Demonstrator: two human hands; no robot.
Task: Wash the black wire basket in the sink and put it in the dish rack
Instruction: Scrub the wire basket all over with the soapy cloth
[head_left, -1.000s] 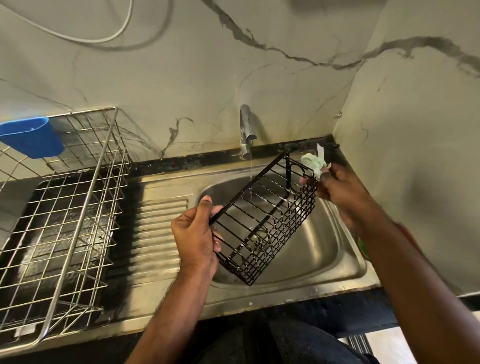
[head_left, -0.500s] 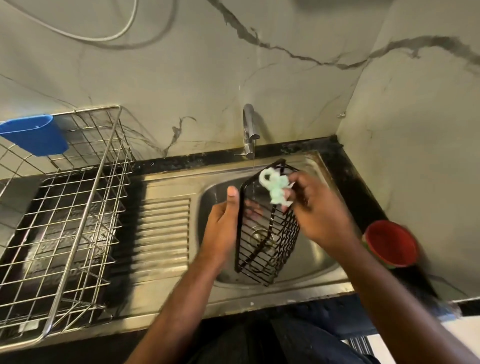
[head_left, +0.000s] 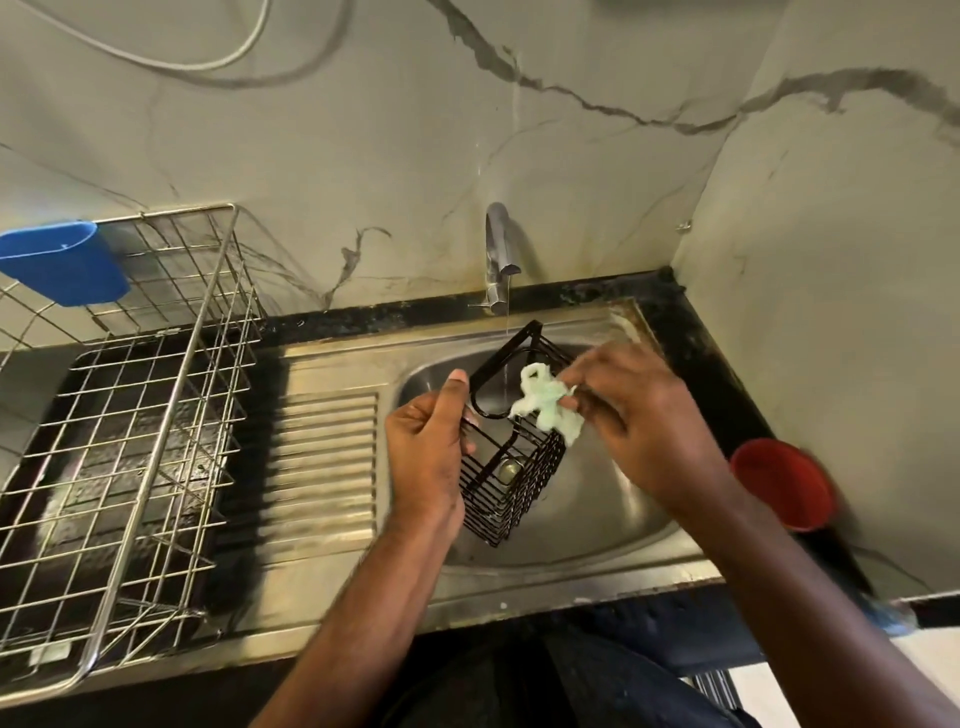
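The black wire basket (head_left: 511, 478) hangs upright over the steel sink bowl (head_left: 613, 514), its open mouth facing me. My left hand (head_left: 428, 447) grips its left rim, thumb up along the frame. My right hand (head_left: 639, 415) pinches a pale green scrub cloth (head_left: 545, 408) against the basket's upper right rim. A thin stream of water falls from the tap (head_left: 498, 260) into the basket's mouth. The steel wire dish rack (head_left: 130, 415) stands at the left on the counter.
A blue plastic holder (head_left: 62, 270) hangs on the rack's back left rim. A red cup (head_left: 784, 483) sits on the black counter right of the sink. The ribbed drainboard (head_left: 322, 467) lies between rack and bowl. Marble walls close in behind and at the right.
The basket has turned from lying slanted to upright with its mouth toward me. My right hand brought the cloth from the far corner onto the rim.
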